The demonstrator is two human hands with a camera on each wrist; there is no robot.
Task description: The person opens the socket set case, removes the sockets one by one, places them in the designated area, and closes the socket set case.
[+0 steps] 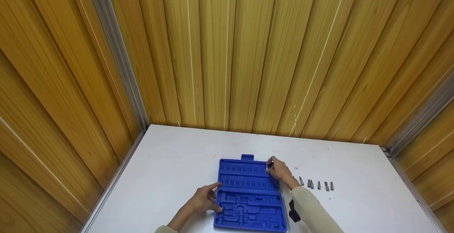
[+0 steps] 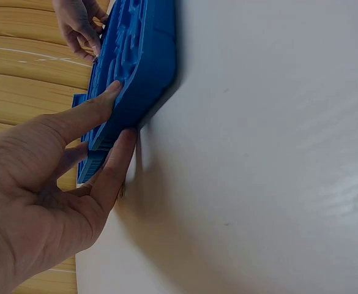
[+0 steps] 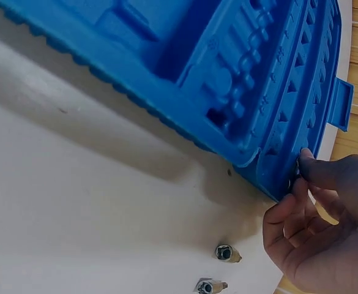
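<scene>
A blue plastic tool case (image 1: 248,210) lies opened flat on the white table, its molded slots and recesses facing up. My left hand (image 1: 204,199) grips its left side, thumb over the rim and fingers against the side wall (image 2: 157,67). At the upper right corner of the far half, my right hand (image 1: 279,169) pinches a small shiny metal bit, mostly hidden by the fingers. In the right wrist view, the fingertips (image 3: 305,160) are right at the end of a row of slots. Several metal socket bits (image 1: 319,185) lie right of the case.
The white table (image 1: 170,162) runs back to a wood-patterned panel wall (image 1: 248,66), with metal posts (image 1: 117,45) at the corners. A latch tab (image 1: 247,157) sticks out from the case's far edge. Two hollow-ended bits (image 3: 227,253) show near the right hand.
</scene>
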